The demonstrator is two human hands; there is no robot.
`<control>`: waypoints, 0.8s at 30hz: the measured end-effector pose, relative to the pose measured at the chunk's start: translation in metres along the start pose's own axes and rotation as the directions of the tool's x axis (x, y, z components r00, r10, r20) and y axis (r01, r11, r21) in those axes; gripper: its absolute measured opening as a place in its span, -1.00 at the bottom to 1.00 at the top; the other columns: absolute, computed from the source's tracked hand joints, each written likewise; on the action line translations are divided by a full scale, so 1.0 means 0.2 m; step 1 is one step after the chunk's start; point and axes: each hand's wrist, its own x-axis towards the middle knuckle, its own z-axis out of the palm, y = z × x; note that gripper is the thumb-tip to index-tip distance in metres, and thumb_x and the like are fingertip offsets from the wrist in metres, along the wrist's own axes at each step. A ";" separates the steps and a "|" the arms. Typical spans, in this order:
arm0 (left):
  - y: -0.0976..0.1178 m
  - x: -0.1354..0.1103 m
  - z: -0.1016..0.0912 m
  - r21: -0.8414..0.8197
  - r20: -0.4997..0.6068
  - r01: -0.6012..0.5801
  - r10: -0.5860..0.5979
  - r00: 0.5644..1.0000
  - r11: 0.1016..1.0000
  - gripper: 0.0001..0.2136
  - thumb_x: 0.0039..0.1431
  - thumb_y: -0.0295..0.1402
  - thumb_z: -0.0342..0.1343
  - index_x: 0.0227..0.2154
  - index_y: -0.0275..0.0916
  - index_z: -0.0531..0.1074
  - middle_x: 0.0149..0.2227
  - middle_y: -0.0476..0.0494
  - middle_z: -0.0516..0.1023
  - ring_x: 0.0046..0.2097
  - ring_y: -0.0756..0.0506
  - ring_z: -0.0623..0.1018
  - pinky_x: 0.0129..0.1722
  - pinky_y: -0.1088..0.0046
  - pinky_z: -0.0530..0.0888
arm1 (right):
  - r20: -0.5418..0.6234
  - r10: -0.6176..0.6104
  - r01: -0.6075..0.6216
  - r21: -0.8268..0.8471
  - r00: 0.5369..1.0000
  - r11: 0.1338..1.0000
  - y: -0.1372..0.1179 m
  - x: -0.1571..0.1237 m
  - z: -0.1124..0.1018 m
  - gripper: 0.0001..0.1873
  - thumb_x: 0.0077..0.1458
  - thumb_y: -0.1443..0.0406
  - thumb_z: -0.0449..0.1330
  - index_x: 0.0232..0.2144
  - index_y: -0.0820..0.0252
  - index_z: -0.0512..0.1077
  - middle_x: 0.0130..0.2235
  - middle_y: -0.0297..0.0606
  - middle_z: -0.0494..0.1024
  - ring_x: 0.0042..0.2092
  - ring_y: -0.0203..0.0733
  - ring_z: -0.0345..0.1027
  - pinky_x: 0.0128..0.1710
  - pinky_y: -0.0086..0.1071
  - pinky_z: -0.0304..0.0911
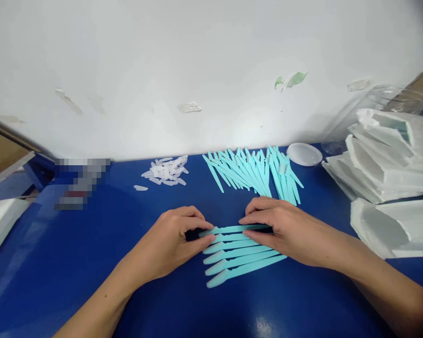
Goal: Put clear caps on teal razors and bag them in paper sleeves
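In the head view, our left hand [174, 239] and right hand [292, 230] pinch the row's farthest razor [229, 229], left at its head, right on its handle, its long axis crosswise between them. We count six razors [257, 265] in that row, one dish [305, 155]; heaped razors [246, 169] and caps [167, 170] overlap too much to count.

Person, bare hands: left hand [174, 241] at 7 o'clock of the view, right hand [292, 230] at 4 o'clock, slim tapering fingers on both, nail detail too small to judge. Left forearm [121, 281], between 7 and 8 o'clock, bare up to the lower edge, slender at the wrist, one small round spot [105, 296] on it. Right forearm [366, 263], 4 o'clock, also bare, widening toward the elbow, with a tiny fainter mark [327, 257] near the wrist.
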 end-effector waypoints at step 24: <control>-0.59 -0.11 -0.43 0.206 -0.368 0.366 -0.275 0.888 0.907 -0.71 0.16 -0.10 0.12 -0.18 -0.08 0.63 -0.14 -0.08 0.67 -0.19 -0.17 0.62 -0.20 0.38 0.48 | -0.268 0.327 -0.412 -0.385 0.906 0.826 0.07 0.47 -0.09 -0.79 0.16 0.28 0.20 -0.38 0.13 0.64 -0.28 -0.13 0.69 -0.17 0.03 0.56 -0.28 -0.27 0.29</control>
